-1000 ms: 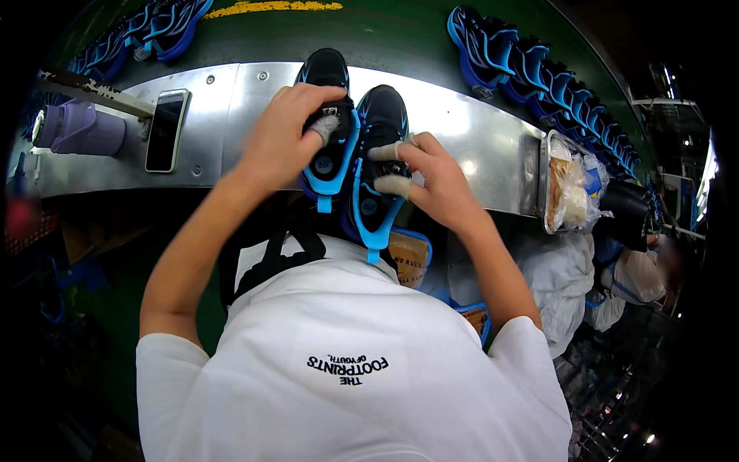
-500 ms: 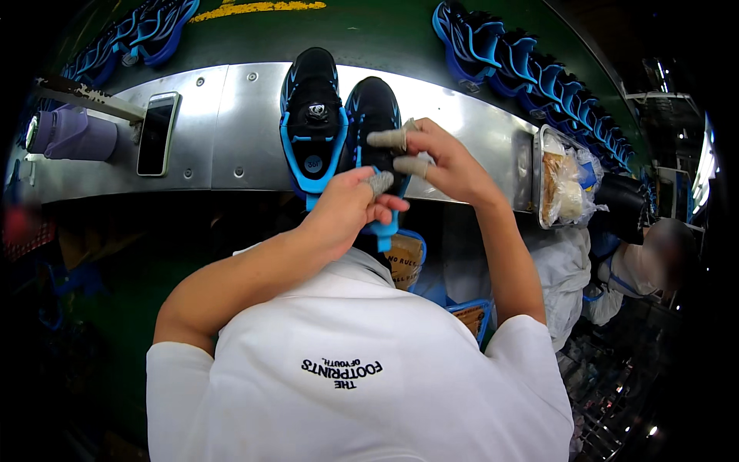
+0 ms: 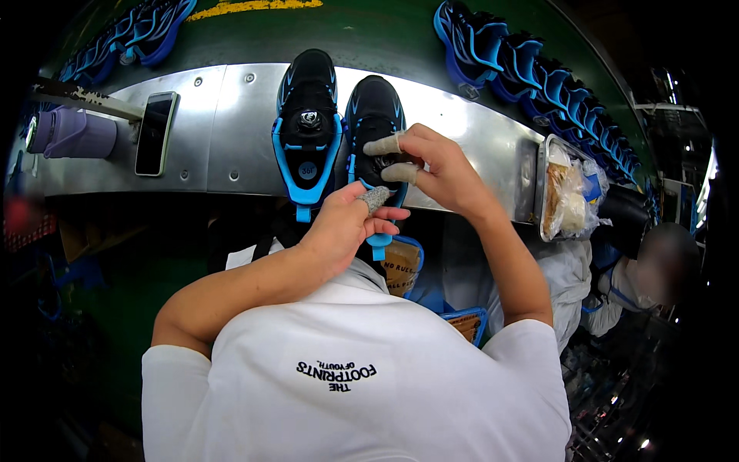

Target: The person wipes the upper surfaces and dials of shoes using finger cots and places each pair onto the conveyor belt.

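Note:
Two black sneakers with bright blue trim stand side by side on the steel ledge, toes away from me. The left sneaker (image 3: 310, 85) is untouched, its silver-and-black dial and insole showing. On the right sneaker (image 3: 375, 104), my right hand (image 3: 440, 165) has two fingers in beige finger covers closed around the dial (image 3: 382, 161), which they partly hide. My left hand (image 3: 346, 223) grips the same shoe at its blue collar, a grey-covered digit on the edge and the other fingers bent beside it. The heel tab points toward me.
Rows of similar sneakers stand on the green surface at far left (image 3: 158, 35) and far right (image 3: 531, 65). A phone (image 3: 156, 132) and purple cup (image 3: 83, 132) are on the ledge's left. At right are a metal tray (image 3: 544, 189) with plastic-wrapped contents and another person (image 3: 635, 269).
The left sneaker has shifted toward me and slightly left, away from the other shoe. My right fingers have come down around the dial. My left hand has moved slightly nearer me.

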A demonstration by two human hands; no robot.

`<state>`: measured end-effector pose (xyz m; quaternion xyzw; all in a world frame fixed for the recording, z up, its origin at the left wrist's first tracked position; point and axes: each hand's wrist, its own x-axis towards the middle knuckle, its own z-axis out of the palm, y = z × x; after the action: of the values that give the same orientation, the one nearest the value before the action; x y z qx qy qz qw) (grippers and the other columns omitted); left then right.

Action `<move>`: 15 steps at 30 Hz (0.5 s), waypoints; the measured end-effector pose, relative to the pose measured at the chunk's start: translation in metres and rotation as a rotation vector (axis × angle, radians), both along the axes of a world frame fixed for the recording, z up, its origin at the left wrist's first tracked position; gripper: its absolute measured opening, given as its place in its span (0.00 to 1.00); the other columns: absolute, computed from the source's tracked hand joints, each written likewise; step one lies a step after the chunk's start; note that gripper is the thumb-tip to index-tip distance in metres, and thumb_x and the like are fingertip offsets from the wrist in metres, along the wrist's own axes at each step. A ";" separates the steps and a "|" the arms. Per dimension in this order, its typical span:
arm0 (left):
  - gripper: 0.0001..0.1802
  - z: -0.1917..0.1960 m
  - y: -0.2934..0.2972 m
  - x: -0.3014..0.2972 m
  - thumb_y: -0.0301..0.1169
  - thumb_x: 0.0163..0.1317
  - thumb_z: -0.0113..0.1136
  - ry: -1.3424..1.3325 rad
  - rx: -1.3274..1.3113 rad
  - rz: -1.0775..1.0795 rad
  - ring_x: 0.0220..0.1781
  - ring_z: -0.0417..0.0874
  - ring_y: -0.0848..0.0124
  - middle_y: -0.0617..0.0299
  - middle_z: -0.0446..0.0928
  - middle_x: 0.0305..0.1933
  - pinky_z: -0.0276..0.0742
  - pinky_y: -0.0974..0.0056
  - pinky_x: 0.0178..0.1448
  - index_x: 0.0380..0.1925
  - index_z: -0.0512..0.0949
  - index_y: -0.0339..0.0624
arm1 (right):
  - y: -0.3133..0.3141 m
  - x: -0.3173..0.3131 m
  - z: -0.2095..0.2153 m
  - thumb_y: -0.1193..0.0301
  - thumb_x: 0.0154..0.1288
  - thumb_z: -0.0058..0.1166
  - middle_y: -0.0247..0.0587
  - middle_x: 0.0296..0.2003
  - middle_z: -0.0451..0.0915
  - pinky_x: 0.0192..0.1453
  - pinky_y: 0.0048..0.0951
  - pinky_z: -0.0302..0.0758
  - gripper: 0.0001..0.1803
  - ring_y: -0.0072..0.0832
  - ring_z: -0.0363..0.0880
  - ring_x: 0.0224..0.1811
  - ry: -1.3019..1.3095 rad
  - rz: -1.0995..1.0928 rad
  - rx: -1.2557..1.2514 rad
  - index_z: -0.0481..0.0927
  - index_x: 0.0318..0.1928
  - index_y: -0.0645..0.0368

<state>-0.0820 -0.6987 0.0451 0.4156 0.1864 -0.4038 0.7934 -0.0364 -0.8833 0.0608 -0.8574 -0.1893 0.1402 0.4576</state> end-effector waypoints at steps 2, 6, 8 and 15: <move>0.12 -0.004 0.005 0.000 0.25 0.72 0.42 0.003 -0.031 0.006 0.53 0.81 0.62 0.51 0.73 0.52 0.80 0.66 0.46 0.52 0.70 0.33 | 0.005 -0.004 0.000 0.76 0.54 0.63 0.35 0.35 0.74 0.43 0.26 0.71 0.22 0.25 0.72 0.36 -0.010 -0.055 -0.051 0.84 0.52 0.49; 0.12 -0.010 0.009 0.001 0.25 0.72 0.44 0.027 -0.112 0.014 0.52 0.81 0.62 0.51 0.73 0.52 0.80 0.66 0.45 0.52 0.70 0.33 | 0.001 0.001 0.005 0.76 0.53 0.64 0.36 0.35 0.74 0.44 0.27 0.72 0.22 0.27 0.73 0.38 -0.094 -0.010 -0.133 0.84 0.51 0.49; 0.13 -0.012 0.008 0.003 0.25 0.72 0.45 0.041 -0.090 -0.011 0.52 0.81 0.61 0.51 0.73 0.52 0.79 0.65 0.45 0.52 0.70 0.33 | -0.001 0.005 0.004 0.73 0.51 0.66 0.38 0.35 0.73 0.43 0.30 0.73 0.21 0.30 0.74 0.36 -0.101 0.053 -0.067 0.84 0.49 0.50; 0.14 -0.006 0.001 0.003 0.27 0.72 0.45 0.039 -0.099 -0.038 0.54 0.81 0.58 0.52 0.73 0.55 0.80 0.64 0.45 0.54 0.70 0.32 | 0.004 -0.006 -0.004 0.70 0.51 0.68 0.37 0.32 0.75 0.45 0.29 0.73 0.22 0.31 0.74 0.39 -0.088 -0.084 -0.190 0.84 0.49 0.50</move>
<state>-0.0787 -0.6976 0.0394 0.3712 0.1736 -0.4356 0.8014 -0.0427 -0.8790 0.0571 -0.9095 -0.1590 0.1002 0.3708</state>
